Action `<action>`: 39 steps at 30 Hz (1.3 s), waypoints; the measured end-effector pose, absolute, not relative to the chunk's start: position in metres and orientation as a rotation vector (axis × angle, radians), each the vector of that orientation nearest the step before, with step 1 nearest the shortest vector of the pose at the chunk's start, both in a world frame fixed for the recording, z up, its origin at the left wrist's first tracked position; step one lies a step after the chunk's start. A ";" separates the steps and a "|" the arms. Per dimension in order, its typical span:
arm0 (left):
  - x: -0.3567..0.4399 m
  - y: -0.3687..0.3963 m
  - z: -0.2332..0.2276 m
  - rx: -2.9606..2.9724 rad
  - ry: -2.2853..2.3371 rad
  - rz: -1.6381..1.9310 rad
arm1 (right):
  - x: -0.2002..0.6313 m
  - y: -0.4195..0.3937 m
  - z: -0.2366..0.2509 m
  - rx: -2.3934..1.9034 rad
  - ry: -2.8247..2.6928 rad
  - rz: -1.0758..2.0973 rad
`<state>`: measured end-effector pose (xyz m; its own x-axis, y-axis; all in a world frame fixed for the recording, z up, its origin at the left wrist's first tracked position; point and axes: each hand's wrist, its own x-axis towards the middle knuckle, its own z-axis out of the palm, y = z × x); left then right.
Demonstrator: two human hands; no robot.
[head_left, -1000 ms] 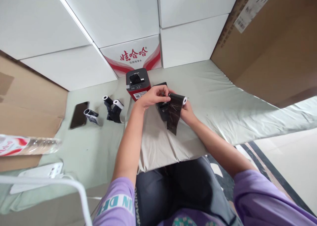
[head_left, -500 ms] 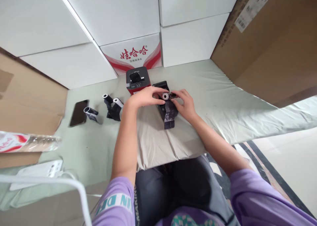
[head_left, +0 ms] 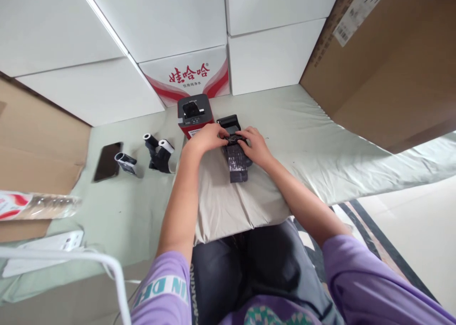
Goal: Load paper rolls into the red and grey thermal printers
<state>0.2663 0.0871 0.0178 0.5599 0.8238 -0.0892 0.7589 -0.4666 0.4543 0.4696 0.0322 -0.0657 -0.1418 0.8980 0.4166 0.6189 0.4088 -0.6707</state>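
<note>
My left hand [head_left: 210, 137] and my right hand [head_left: 255, 147] pinch a dark roll of paper [head_left: 235, 138] from its two sides. A loose black strip [head_left: 238, 166] with pale printing hangs from the roll toward me. Under and behind my fingers sits a small black device [head_left: 230, 122] with a raised lid, which looks like a portable receipt printer. My fingers and the strip cover much of it. Whether the roll rests inside the device, I cannot tell. A red and black box [head_left: 194, 113] stands just behind my left hand.
To the left on the green cloth [head_left: 138, 201] are two rolls with loose dark strips [head_left: 160, 158], an upright dark tube [head_left: 126, 163] and a phone [head_left: 109, 162]. A wrapped bottle pack [head_left: 39, 204] and a white cable [head_left: 107, 263] lie nearer. White cartons [head_left: 185, 75] and a brown carton [head_left: 384, 68] border the back and right.
The roll's white core end, which faced up between my hands, has turned out of sight. Both hands have drawn closer together over the device, and the strip lies straighter. The view has shifted slightly.
</note>
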 end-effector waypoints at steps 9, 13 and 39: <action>0.284 0.080 0.014 2.389 1.431 0.013 | 0.473 0.029 -0.069 -1.451 -1.947 0.402; 0.292 0.074 0.017 2.375 1.512 -0.024 | 0.475 0.024 -0.067 -1.480 -1.985 0.495; 0.274 0.066 0.044 2.010 1.156 0.108 | 0.482 0.036 -0.065 -1.348 -1.333 0.910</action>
